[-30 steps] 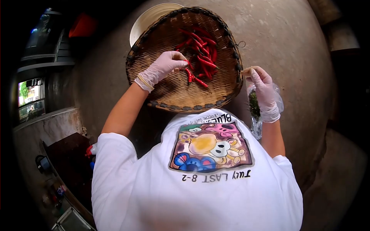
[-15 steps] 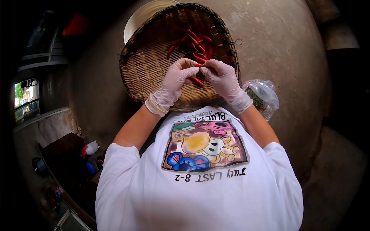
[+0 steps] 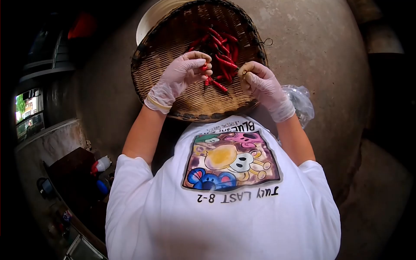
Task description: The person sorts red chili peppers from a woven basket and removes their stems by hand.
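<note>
My left hand [image 3: 184, 77], in a thin white glove, is closed around a red chili pepper [image 3: 203, 67] over the left part of a round woven bamboo basket [image 3: 156, 71]. My right hand [image 3: 265, 89], gloved too, pinches thumb and forefinger together over the basket's right rim. The glove's fingertips look brownish; a tiny bit shows between them, too small to make out. Just beyond the hands, a heap of red chili peppers [image 3: 225, 45] lies in the basket. Another chili pepper [image 3: 219, 86] rests nearer me, between the hands.
A pale round tub [image 3: 149, 21] shows behind the basket's far left edge. To the right, a clear plastic bag [image 3: 302, 104] stands on the concrete floor [image 3: 320, 52], partly hidden by my right forearm. Dark furniture [image 3: 73, 173] with a white and red bottle [image 3: 102, 164] is at left.
My hands, together on one chili pepper before, have drawn apart. The left went left and up with the chili pepper, the right moved to the right. The basket sits slightly farther up and left.
</note>
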`<state>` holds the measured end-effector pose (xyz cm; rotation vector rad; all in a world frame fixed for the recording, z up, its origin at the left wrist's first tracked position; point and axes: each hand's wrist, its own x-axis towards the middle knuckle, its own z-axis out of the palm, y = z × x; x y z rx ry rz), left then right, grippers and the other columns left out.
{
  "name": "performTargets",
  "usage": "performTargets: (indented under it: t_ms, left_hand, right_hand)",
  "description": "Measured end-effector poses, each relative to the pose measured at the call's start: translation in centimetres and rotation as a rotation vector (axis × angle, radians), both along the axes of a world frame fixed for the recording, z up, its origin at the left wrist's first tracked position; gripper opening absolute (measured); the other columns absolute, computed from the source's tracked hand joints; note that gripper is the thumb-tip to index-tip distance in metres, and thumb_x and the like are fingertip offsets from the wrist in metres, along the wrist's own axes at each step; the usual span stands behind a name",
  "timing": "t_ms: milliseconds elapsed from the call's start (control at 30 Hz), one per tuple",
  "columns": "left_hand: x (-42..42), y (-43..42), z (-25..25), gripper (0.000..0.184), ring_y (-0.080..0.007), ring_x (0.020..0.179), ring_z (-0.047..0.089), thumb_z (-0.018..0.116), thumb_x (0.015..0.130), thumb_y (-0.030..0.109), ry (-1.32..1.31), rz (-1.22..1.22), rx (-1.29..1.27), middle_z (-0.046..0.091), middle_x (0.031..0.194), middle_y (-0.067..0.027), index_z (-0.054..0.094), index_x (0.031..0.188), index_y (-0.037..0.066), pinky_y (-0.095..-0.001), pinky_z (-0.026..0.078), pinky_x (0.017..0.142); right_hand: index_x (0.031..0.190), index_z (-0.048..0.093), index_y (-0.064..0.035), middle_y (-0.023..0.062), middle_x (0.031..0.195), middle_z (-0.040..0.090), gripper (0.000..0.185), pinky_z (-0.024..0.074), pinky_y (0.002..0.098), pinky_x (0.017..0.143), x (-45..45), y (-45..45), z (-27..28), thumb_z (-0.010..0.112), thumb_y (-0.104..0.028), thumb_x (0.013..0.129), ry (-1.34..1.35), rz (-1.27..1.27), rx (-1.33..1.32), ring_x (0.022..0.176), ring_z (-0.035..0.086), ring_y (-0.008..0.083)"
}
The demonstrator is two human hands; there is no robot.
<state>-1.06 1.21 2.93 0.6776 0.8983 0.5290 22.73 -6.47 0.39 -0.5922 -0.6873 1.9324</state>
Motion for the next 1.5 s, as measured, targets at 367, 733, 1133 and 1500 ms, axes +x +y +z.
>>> performTargets:
  t_ms: [367, 733, 1133, 1500]
  left_hand:
    - [-0.7, 0.9, -3.6, 0.032, -0.0067, 0.051, 0.043, 0.061, 0.084, 0.036, 0.937, -0.475, 0.261, 0.050, 0.062, 0.0022, 0.059, 0.089, 0.004, -0.0206, 0.038, 0.046]
    - [3.6, 0.8, -4.8, 0.038, -0.0278, 0.080, 0.064, 0.059, 0.079, 0.038, 1.425, -0.836, 0.661, 0.066, 0.087, -0.0136, 0.066, 0.090, 0.002, -0.0391, 0.050, 0.073]
    - [1.9, -0.7, -0.6, 0.015, -0.0064, 0.047, 0.044, 0.056, 0.086, 0.021, 0.239, -0.229, -0.025, 0.056, 0.065, -0.0004, 0.058, 0.082, 0.007, -0.0185, 0.033, 0.042]
    - [2.0, -1.9, -0.8, 0.022, -0.0086, 0.051, 0.047, 0.049, 0.090, 0.022, 0.020, -0.217, -0.218, 0.056, 0.068, -0.0030, 0.059, 0.081, 0.004, -0.0202, 0.035, 0.045]
  right_hand:
    - [0.100, 0.056, -0.0043, 0.0022, 0.085, 0.058, 0.023, 0.0413, 0.0203, 0.063, 0.5, 0.0, -2.1, 0.058, -0.024, 0.088, 0.220, 0.090, -0.193, 0.078, 0.054, 0.0086]
    - [0.099, 0.056, -0.0034, 0.0019, 0.089, 0.058, 0.018, 0.0452, 0.0210, 0.066, 0.5, 0.3, -3.2, 0.056, -0.018, 0.089, 0.253, 0.050, -0.207, 0.080, 0.056, 0.0090]
    - [0.099, 0.058, -0.0045, -0.0028, 0.081, 0.057, 0.023, 0.0400, 0.0172, 0.060, -3.0, -0.4, -1.3, 0.054, -0.026, 0.092, -0.441, 0.123, -0.056, 0.068, 0.050, 0.0041]
    - [0.094, 0.060, -0.0009, -0.0030, 0.078, 0.055, 0.016, 0.0392, 0.0185, 0.059, -2.7, -1.9, -2.1, 0.056, -0.017, 0.091, -0.319, 0.074, 0.013, 0.066, 0.046, 0.0042]
